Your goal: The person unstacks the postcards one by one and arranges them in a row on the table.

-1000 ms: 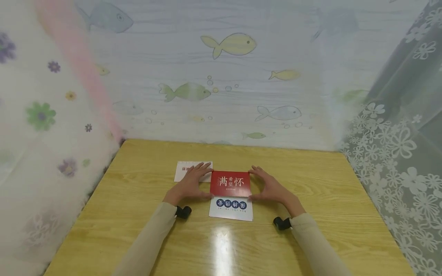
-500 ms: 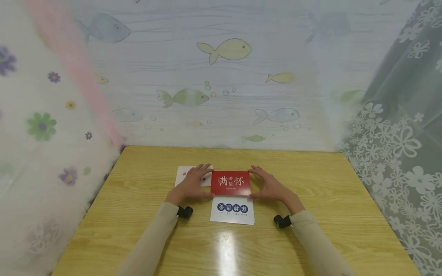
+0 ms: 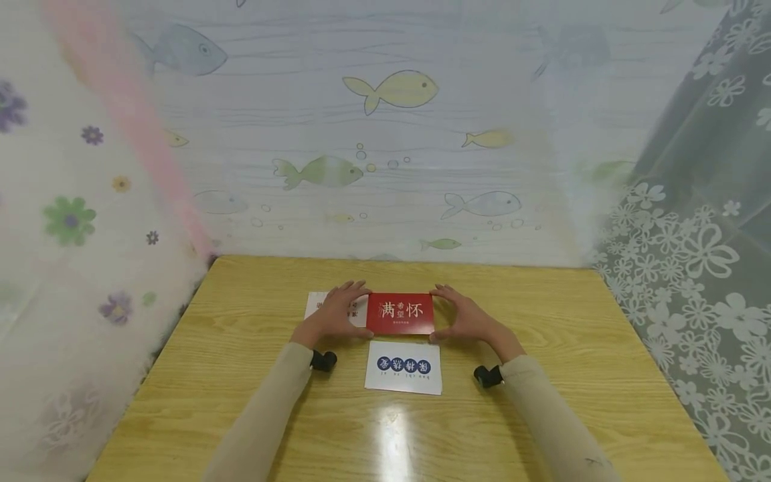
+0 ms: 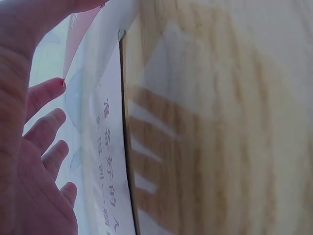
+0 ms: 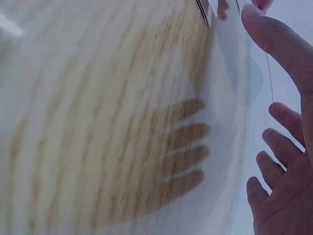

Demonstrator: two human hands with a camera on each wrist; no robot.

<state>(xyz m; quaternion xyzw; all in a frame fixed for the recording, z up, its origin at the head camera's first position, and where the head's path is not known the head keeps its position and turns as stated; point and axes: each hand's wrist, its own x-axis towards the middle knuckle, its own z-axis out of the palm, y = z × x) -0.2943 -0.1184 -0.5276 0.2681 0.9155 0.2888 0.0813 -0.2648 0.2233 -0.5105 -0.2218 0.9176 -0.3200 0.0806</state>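
Observation:
Both hands hold a red card [image 3: 400,313] with white Chinese characters by its corners, thumb and index finger at each short side. The left hand [image 3: 334,316] has its other fingers spread, over part of a white card [image 3: 316,302] with dark characters. On the opposite side, the right hand [image 3: 470,320] grips the same red card. In the left wrist view, the red card [image 4: 78,34] is raised above the table, over the white card [image 4: 110,161]. Nearer the person lies a white card [image 3: 403,381] with blue circles, apparently atop a stack.
The wooden table [image 3: 542,402] carries a bright light reflection at its front middle. A pale fish-print curtain [image 3: 397,147] hangs behind it, a floral cloth [image 3: 90,301] at the left and a lace curtain [image 3: 693,268] at the right.
Both hands have moved the red card away from the person, off the white card with blue circles. A strip of table now shows between them. The head view has also tilted slightly.

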